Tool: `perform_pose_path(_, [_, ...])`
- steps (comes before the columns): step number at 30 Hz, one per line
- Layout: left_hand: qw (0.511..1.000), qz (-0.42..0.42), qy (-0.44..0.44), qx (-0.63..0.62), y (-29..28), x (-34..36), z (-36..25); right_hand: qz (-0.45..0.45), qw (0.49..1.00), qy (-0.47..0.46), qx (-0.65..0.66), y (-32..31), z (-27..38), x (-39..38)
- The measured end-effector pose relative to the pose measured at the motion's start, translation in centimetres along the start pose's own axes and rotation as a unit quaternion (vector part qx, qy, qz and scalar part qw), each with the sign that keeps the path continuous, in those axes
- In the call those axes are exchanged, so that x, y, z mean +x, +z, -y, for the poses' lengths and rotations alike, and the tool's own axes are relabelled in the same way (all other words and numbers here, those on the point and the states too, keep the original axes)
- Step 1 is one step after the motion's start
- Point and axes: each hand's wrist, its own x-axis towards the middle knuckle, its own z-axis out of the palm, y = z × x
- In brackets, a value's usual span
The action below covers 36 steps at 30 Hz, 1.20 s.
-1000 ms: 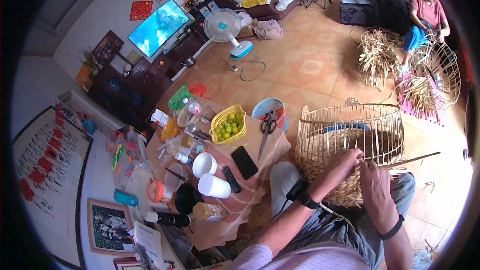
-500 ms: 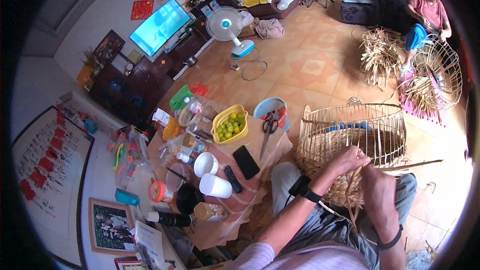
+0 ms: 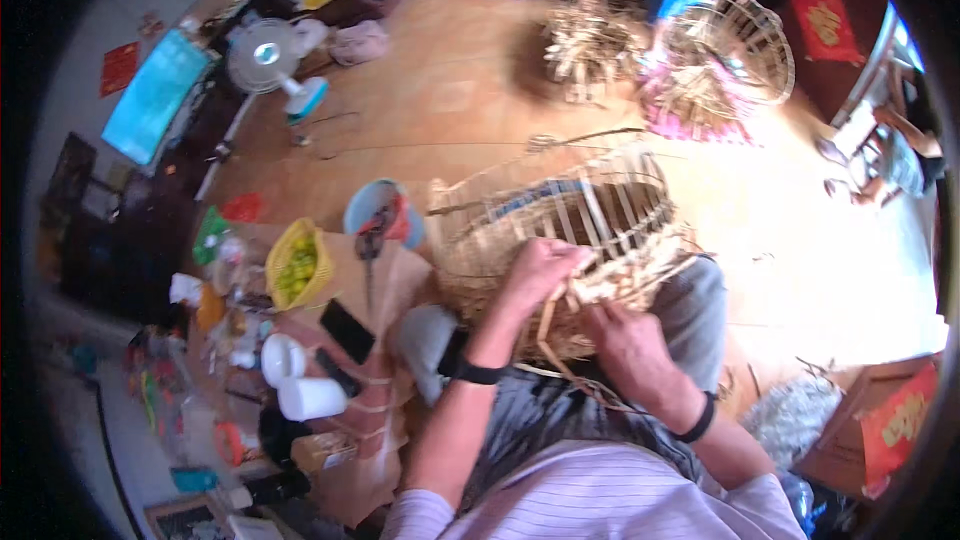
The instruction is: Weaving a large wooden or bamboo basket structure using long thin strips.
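A half-woven bamboo basket [image 3: 560, 220] lies tilted on my lap, its open ribs pointing away from me. My left hand [image 3: 535, 270] grips the woven rim on the near left side. My right hand [image 3: 625, 345] holds a loose bamboo strip [image 3: 545, 335] at the basket's lower edge, just right of the left hand. More thin strips hang down over my grey trousers. A black band sits on each wrist.
A low table [image 3: 390, 280] at my left carries a yellow basket of green fruit [image 3: 295, 270], scissors, a black phone [image 3: 347, 330], white cups [image 3: 310, 398] and bottles. A fan [image 3: 270, 60] stands beyond. Another person with a round bamboo frame [image 3: 740, 40] sits far off.
The view has tipped and swung, so the basket now sits more central. Both hands have shifted to the basket's near rim, and the long strip that stuck out to the right is gone from there.
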Motion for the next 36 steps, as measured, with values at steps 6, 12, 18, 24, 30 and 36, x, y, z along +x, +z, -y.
perform_pose_path(6, [0.993, 0.003, -0.031, 0.114, 0.0, -0.1, -0.8, -0.089, 0.986, 0.103, 0.095, -1.6, -2.4, 2.4])
perform_pose_path(12, [0.999, 0.047, 0.000, 0.007, 2.0, 0.8, 1.4, -0.081, 0.994, 0.041, 0.067, -1.3, -4.2, 3.9])
perform_pose_path(18, [0.988, -0.020, 0.020, 0.152, 1.9, 2.0, 3.4, -0.077, 0.997, 0.027, -0.010, -0.7, -3.7, 4.2])
perform_pose_path(24, [0.978, 0.018, -0.067, 0.199, 1.0, 2.1, 0.7, -0.072, 0.997, 0.014, -0.039, -0.5, -3.4, 4.9])
perform_pose_path(30, [0.972, -0.017, -0.040, 0.232, 1.5, 1.6, 1.1, -0.068, 0.996, 0.009, -0.051, 0.1, -3.6, 5.7])
perform_pose_path(36, [0.931, -0.144, 0.101, 0.321, 3.2, 0.0, 2.8, -0.055, 0.998, 0.040, -0.010, 0.6, -4.1, 5.7])
